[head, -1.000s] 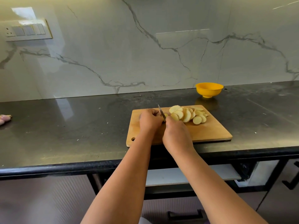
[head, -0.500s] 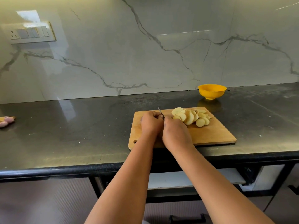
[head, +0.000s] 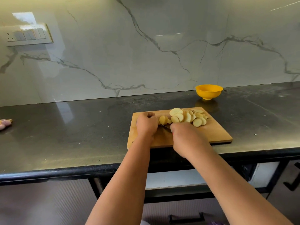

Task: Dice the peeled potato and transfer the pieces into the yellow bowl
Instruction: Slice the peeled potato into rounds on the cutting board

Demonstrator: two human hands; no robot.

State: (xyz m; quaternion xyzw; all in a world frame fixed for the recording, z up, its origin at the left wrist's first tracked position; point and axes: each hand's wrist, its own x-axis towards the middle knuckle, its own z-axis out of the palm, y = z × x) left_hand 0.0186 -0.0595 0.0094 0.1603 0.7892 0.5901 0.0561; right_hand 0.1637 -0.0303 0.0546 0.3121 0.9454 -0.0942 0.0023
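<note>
- Left hand (head: 146,125) sits on the wooden cutting board (head: 215,135), fingers curled in a grip round the uncut end of the potato (head: 163,120); the cut face of that piece shows just right of the knuckles.
- Right hand (head: 186,138) lies just right of and nearer than the left, its grip clamped on the knife (head: 166,127); the handle is hidden in the fist.
- Only a short dark stretch of blade shows between the two hands, low against the board, just in front of the potato end.
- Potato slices (head: 188,117) lie in an overlapping heap just beyond the right hand, on the far right part of the board.
- Yellow bowl (head: 209,91) stands on the dark desk (head: 65,135), beyond the slices and to the right of both hands, apart from the board, near the marble wall. What it holds cannot be told.
- Far left of the hands, at the desk's edge of view, a pinkish object (head: 4,124), partly cut off.
- Switch panel (head: 27,35) on the wall, upper left.
</note>
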